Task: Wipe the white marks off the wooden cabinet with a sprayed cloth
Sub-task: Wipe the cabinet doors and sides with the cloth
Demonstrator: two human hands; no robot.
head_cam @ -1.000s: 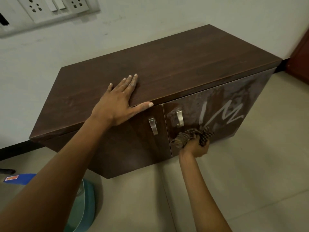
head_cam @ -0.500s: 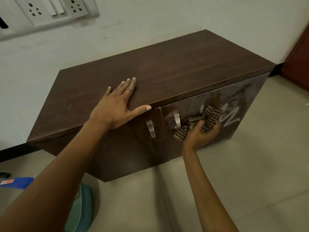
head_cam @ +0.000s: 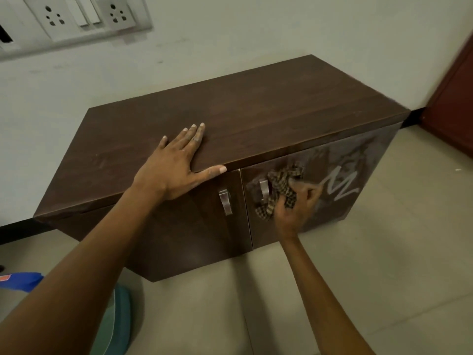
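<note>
Two hands engaged; wiping step, partway through.
Right hand [head_cam: 298, 204] bunches checked cloth [head_cam: 281, 185] against right door [head_cam: 371, 155], just beside handle [head_cam: 264, 189]. Left hand [head_cam: 176, 165] flat, fingers spread, on cabinet [head_cam: 256, 111] top, likely bracing. White zigzag [head_cam: 340, 187] just right of cloth, unwiped, haze around it. Next move probably calls for a firm rightward sweep over zigzag.

A plain room in a home — low wooden cabinet [head_cam: 230, 119] on tiled floor [head_cam: 384, 252], wall sockets [head_cam: 84, 16], a door frame [head_cam: 450, 98].
</note>
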